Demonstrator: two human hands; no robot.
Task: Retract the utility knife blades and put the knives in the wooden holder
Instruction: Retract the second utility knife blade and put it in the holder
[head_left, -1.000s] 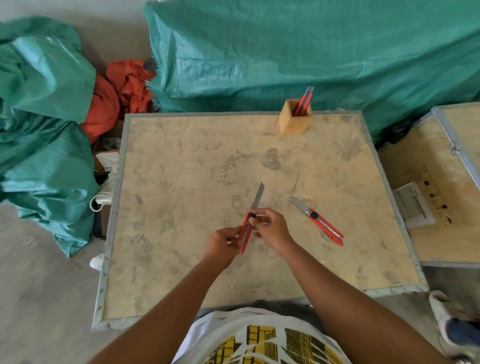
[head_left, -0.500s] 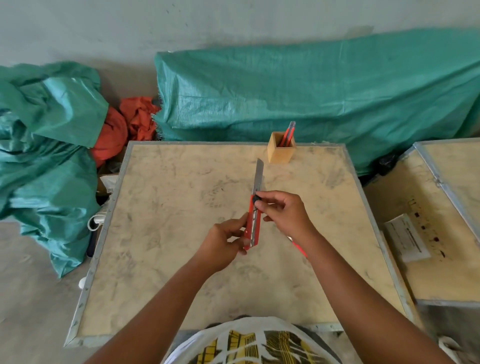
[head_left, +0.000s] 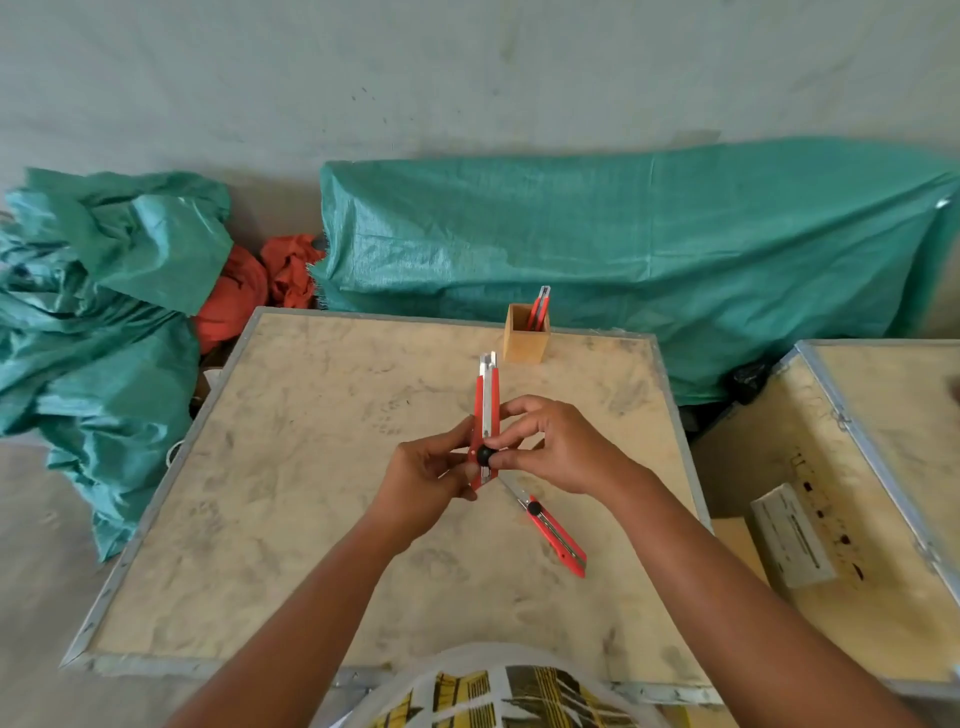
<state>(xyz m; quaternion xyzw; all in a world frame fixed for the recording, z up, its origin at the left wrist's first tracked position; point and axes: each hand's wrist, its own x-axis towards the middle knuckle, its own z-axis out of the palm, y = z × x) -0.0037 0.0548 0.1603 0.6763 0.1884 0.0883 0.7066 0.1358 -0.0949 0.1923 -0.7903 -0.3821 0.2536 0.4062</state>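
I hold a red utility knife (head_left: 487, 400) upright over the middle of the crate top. My left hand (head_left: 422, 478) grips its lower end. My right hand (head_left: 558, 448) pinches the black slider knob, which sits low on the handle; only a short metal tip shows at the top. A second red knife (head_left: 551, 531) lies on the board just right of my hands, its blade out and pointing up-left. The wooden holder (head_left: 524, 340) stands at the far edge with a red knife (head_left: 539, 307) upright inside.
The work surface is a plywood crate top (head_left: 291, 499) with metal edging. A second crate (head_left: 852, 499) with a white label stands at the right. Green tarpaulin (head_left: 623, 249) lies behind, more green tarpaulin and orange cloth at the left.
The long blade that stuck out of the held knife has slid back into the handle; the slider knob has moved down. The camera has tilted up, showing more wall.
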